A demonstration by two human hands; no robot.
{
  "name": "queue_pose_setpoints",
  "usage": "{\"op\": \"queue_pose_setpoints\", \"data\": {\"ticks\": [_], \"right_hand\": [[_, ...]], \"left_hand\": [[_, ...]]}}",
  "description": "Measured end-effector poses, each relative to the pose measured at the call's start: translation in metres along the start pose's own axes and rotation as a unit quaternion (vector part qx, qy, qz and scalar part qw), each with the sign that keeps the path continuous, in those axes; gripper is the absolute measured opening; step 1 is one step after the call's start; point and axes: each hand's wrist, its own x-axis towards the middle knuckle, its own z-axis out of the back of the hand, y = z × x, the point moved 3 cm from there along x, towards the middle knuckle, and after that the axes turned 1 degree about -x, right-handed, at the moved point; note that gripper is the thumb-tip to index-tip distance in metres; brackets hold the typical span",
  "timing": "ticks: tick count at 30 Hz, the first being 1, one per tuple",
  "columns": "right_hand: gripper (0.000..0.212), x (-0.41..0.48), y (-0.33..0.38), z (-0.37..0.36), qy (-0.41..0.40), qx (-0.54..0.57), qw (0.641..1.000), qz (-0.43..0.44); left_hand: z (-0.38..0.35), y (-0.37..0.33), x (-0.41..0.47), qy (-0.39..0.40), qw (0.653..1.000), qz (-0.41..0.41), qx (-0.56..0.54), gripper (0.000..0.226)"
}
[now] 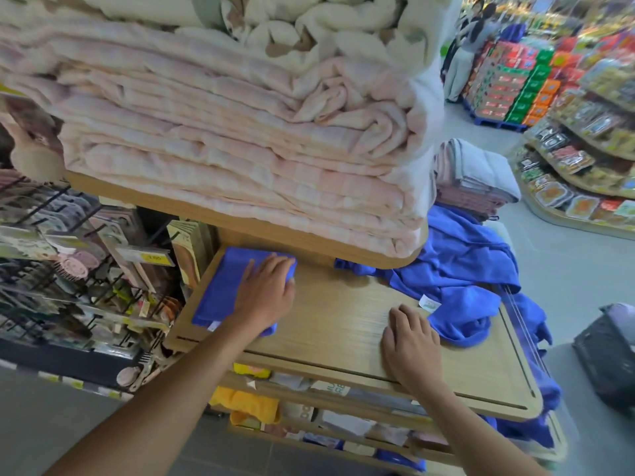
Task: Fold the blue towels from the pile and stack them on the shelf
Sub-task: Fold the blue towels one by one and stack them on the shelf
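Now left hand (264,293) flat, fingers straight, on folded towel (223,290) at nine o'clock — right hand (412,345) flat on shelf (336,310), pile (464,286) at two.

A grey floor (567,269) lay beneath curved shelves of packaged goods (577,225) at right and a hook rack (92,235) at left.

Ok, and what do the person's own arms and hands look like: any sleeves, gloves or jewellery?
Nothing worn shows. The left hand and the right hand are bare, with no gloves and no ring, watch or bracelet that I can make out. The left forearm and the right forearm are uncovered all the way to the bottom edge of the head view, so no sleeve is visible.
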Motion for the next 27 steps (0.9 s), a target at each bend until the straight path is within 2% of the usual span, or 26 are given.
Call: {"op": "queue_pose_setpoints", "data": {"ticks": [3, 5, 8, 10, 14, 17, 21, 25, 27], "right_hand": [[0.041, 0.002, -0.001, 0.002, 0.011, 0.017, 1.0, -0.007], [0.035, 0.01, -0.004, 0.005, 0.034, 0.033, 0.999, 0.001], [0.02, 0.028, -0.018, 0.02, 0.065, 0.118, 0.991, -0.014], [0.017, 0.043, -0.034, 0.038, 0.033, 0.17, 0.984, -0.042], [0.019, 0.09, -0.073, 0.072, -0.027, 0.176, 0.983, -0.045], [0.03, 0.139, -0.097, 0.091, -0.035, 0.145, 0.988, -0.034], [0.05, 0.205, -0.115, 0.102, -0.013, 0.018, 1.0, -0.002], [0.046, 0.247, -0.134, 0.104, 0.034, -0.087, 0.995, 0.042], [0.038, 0.265, -0.143, 0.111, 0.023, -0.072, 0.995, 0.071]], "left_hand": [[-0.018, -0.071, 0.005, -0.038, 0.993, -0.109, -0.036, 0.043], [-0.04, -0.103, 0.007, -0.012, 0.988, -0.144, -0.055, 0.044], [-0.076, -0.128, 0.007, 0.048, 0.986, -0.155, -0.044, 0.043], [-0.095, -0.135, 0.007, 0.061, 0.986, -0.152, -0.009, 0.042], [-0.111, -0.15, 0.015, 0.053, 0.987, -0.148, 0.036, 0.047], [-0.119, -0.164, 0.029, 0.042, 0.987, -0.149, 0.046, 0.045], [-0.127, -0.18, 0.044, 0.045, 0.99, -0.122, 0.06, 0.046], [-0.127, -0.185, 0.049, 0.011, 0.992, -0.114, 0.056, 0.041], [-0.127, -0.184, 0.049, -0.001, 0.993, -0.105, 0.054, 0.04]]}}
